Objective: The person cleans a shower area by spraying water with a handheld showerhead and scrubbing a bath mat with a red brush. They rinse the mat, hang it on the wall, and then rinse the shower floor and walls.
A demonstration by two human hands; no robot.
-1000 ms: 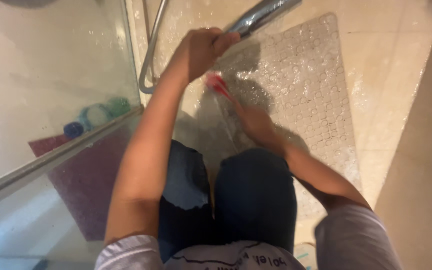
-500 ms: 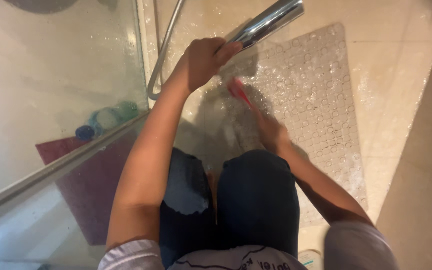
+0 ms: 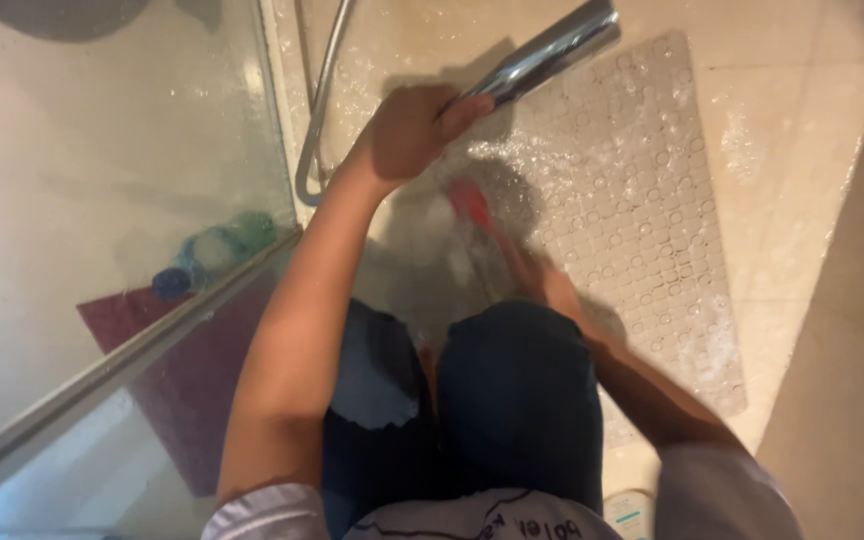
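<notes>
I crouch in a shower stall, my dark-trousered knees below the hands. My left hand [image 3: 407,130] grips a chrome shower head [image 3: 547,55] by its handle, pointing it up and right over a clear plastic bath mat [image 3: 642,200] with round holes, wet and foamy. My right hand [image 3: 532,275], blurred by motion, holds a red brush [image 3: 472,205] whose head rests on the mat's left edge, just under the left hand.
The chrome hose [image 3: 317,110] loops down the left side. A glass shower door [image 3: 122,170] with a metal frame stands at left; behind it lie a purple floor mat [image 3: 187,370] and blue-green bottles [image 3: 212,250]. A beige wall rises at right.
My right hand has drawn the red brush back and forth along the mat's left edge, now nearer my knee. The shower head stays aimed over the mat; the view shifted slightly.
</notes>
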